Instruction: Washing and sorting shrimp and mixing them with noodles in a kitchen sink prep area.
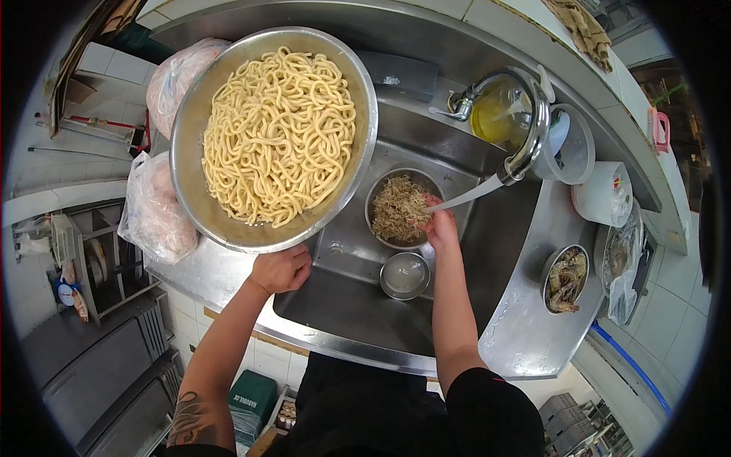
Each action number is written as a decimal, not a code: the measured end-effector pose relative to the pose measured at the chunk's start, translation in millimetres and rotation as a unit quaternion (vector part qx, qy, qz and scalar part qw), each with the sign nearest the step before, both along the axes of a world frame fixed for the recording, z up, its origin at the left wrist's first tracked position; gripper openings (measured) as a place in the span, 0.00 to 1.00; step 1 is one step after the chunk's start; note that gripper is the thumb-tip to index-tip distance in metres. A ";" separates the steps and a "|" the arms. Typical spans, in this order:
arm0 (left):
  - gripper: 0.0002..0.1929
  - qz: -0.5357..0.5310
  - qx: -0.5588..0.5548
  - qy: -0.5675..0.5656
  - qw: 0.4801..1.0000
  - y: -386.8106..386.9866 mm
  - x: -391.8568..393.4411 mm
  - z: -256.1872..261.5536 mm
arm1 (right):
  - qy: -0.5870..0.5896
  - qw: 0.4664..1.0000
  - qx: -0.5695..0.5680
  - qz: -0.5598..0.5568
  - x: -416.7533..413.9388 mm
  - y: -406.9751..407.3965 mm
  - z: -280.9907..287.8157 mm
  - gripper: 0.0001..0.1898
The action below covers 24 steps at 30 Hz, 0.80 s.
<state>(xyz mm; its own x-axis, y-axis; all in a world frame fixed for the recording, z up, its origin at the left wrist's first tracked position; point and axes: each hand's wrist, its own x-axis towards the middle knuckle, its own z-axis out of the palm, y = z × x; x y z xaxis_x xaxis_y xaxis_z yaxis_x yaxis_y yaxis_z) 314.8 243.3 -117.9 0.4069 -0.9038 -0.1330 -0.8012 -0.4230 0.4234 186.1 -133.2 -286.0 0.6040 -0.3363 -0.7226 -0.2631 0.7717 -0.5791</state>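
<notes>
My right hand [441, 224] is at the right rim of a metal bowl [370, 220] in the sink, its fingertips at a heap of small brownish shrimp-like pieces [398, 208]. From the curved faucet [522, 157], a whitish stream or tube reaches down to these fingers; which of the two is unclear. Below that bowl stands a smaller metal bowl of cloudy liquid [404, 274]. My left hand [281, 267], fingers curled, rests at the sink's left edge beside the large steel bowl [365, 108] of thick yellow noodles [280, 137]. Whether it touches that bowl is hidden.
Bagged pale pink food [159, 211] lies left of the noodle bowl. Behind the faucet stands a container of yellow liquid [494, 111]. Plastic tubs [599, 191] and a bowl of shrimp [566, 277] stand on the right counter. The sink's front edge [354, 348] curves before me.
</notes>
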 end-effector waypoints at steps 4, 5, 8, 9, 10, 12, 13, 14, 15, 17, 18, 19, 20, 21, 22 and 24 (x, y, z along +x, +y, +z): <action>0.03 -0.001 0.003 0.013 1.000 0.4 -0.1 -1.6 | -0.012 1.000 0.016 -0.007 -1.4 -4.0 20.1 0.17; 0.03 -0.002 0.004 0.011 1.000 -0.1 0.2 -0.1 | -0.004 1.000 0.013 -0.018 -1.8 -3.6 27.2 0.16; 0.03 -0.003 0.003 0.008 1.000 0.7 0.2 0.1 | 0.002 1.000 0.002 -0.023 -3.9 -3.9 39.9 0.15; 0.03 -0.003 0.002 0.008 1.000 0.5 0.2 -0.5 | 0.003 1.000 0.001 -0.024 -7.1 -6.3 37.4 0.15; 0.03 -0.004 0.001 0.008 1.000 -0.3 -0.2 -1.5 | -0.007 1.000 0.004 -0.010 -11.5 -10.0 32.1 0.15; 0.02 0.001 -0.006 0.005 1.000 1.3 -1.0 -3.2 | -0.016 1.000 0.009 0.005 -10.9 -8.6 35.0 0.14; 0.02 0.001 -0.005 0.005 1.000 2.3 -0.8 -3.4 | -0.015 1.000 0.010 -0.003 -10.5 -6.9 36.4 0.14; 0.02 0.001 0.001 0.004 1.000 2.6 -0.8 -3.7 | -0.013 1.000 0.010 -0.012 -9.7 -4.7 39.9 0.13; 0.02 0.000 0.008 0.003 1.000 2.8 -0.9 -3.9 | -0.012 1.000 0.010 -0.012 -9.2 -1.8 38.2 0.13; 0.02 0.002 0.006 0.005 1.000 2.2 -1.1 -3.8 | -0.010 1.000 -0.008 -0.017 -7.9 5.3 31.3 0.12; 0.02 0.003 0.005 0.006 1.000 1.6 -1.0 -4.0 | -0.010 1.000 -0.009 -0.018 -7.8 9.1 28.5 0.12; 0.02 0.002 0.004 0.006 1.000 1.2 -0.8 -4.4 | -0.004 1.000 -0.022 0.010 -8.5 12.9 26.1 0.11; 0.02 0.000 0.003 0.008 1.000 1.8 -0.6 -4.9 | 0.001 0.999 -0.034 0.039 -8.6 16.2 25.7 0.10; 0.03 -0.002 0.002 0.011 1.000 1.8 -0.4 -5.5 | 0.001 0.999 -0.034 0.039 -11.2 18.2 26.6 0.10; 0.03 -0.003 0.002 0.011 1.000 1.2 -0.2 -6.3 | 0.004 0.999 -0.030 0.036 -16.1 20.1 28.4 0.10; 0.03 0.001 0.012 0.012 1.000 1.7 -0.7 -6.9 | 0.007 0.999 -0.026 0.034 -21.5 27.0 40.9 0.10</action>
<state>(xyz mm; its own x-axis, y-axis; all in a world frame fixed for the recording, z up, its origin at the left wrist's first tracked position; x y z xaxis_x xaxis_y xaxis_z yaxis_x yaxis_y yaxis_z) 314.1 245.0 -124.9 0.4046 -0.8996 -0.1643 -0.7899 -0.4343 0.4330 164.6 -106.2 -245.1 0.6164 -0.3317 -0.7142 -0.3226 0.7210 -0.6132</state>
